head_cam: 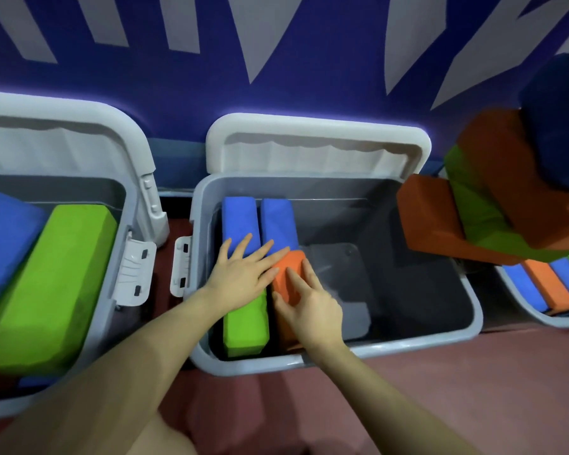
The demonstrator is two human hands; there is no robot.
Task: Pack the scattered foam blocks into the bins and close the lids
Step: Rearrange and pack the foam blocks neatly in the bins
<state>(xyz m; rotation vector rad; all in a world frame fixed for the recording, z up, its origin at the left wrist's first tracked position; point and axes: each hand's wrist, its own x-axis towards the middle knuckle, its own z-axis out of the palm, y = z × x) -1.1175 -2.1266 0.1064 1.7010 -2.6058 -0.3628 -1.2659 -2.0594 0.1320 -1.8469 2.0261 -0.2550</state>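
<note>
The middle grey bin (467, 310) stands open, its white lid (316, 142) tipped back against the wall. Along its left side lie two blue blocks (240, 218), a green block (245, 326) and an orange block (288, 274). My left hand (240, 274) lies flat with straight fingers across the blue and green blocks, fingertips reaching the orange one. My right hand (306, 307) presses on the orange block with spread fingers, thumb at its near left edge.
The left bin (125, 198), lid up, holds a large green block (53, 284) and a blue one (4, 231). At right, a loose pile of red-brown, green and dark blue blocks (493, 198) overhangs a third bin (519, 303) with several blocks. Reddish floor runs in front.
</note>
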